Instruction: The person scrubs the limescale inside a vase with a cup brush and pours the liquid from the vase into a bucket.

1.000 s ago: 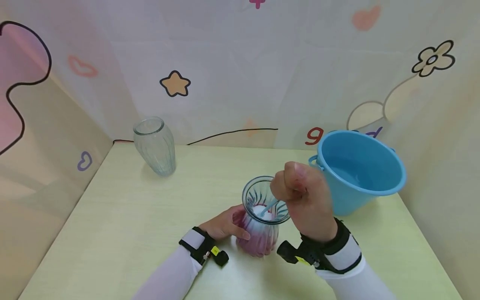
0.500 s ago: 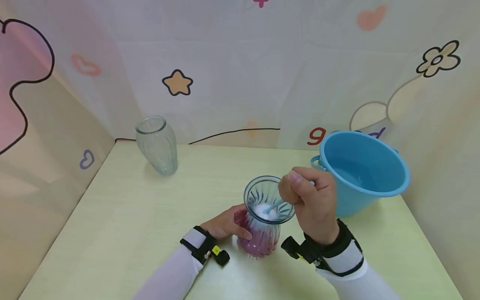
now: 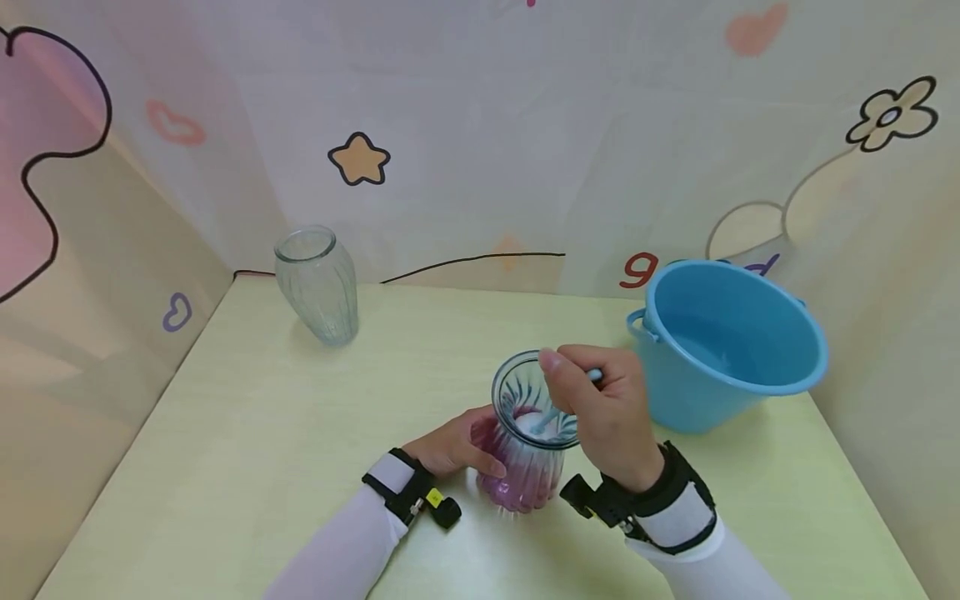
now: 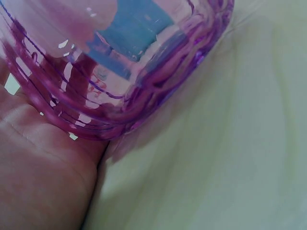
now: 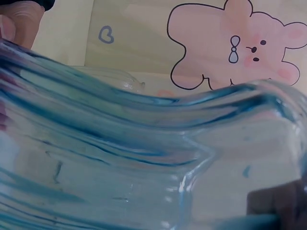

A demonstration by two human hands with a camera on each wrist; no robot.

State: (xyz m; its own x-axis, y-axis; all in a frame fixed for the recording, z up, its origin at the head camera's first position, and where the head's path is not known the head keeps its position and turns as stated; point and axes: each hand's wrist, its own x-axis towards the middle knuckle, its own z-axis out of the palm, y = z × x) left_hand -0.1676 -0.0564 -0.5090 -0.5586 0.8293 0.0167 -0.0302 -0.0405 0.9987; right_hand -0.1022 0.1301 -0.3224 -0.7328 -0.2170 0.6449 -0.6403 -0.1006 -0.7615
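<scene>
A ribbed glass vase (image 3: pixel 521 475), blue at the rim and purple below, stands at the middle of the table. My left hand (image 3: pixel 457 446) grips its lower left side, thumb in front; the left wrist view shows the palm (image 4: pixel 43 167) beside the purple base (image 4: pixel 105 115). Above the vase's right rim, my right hand (image 3: pixel 607 408) is curled round a light blue handle (image 3: pixel 550 415) that slants down into the vase. Its lower end meets something white inside. In the right wrist view the bluish glass (image 5: pixel 120 143) fills much of the picture.
A clear glass vase (image 3: pixel 318 287) stands at the back left of the table (image 3: pixel 225 467). At the right is a blue bucket (image 3: pixel 690 400). A patterned curtain (image 3: pixel 465 150) hangs behind the table.
My right hand has shifted slightly and turned at the vase's mouth, and the handle's upper end now shows above the fist. My left hand keeps its grip on the vase.
</scene>
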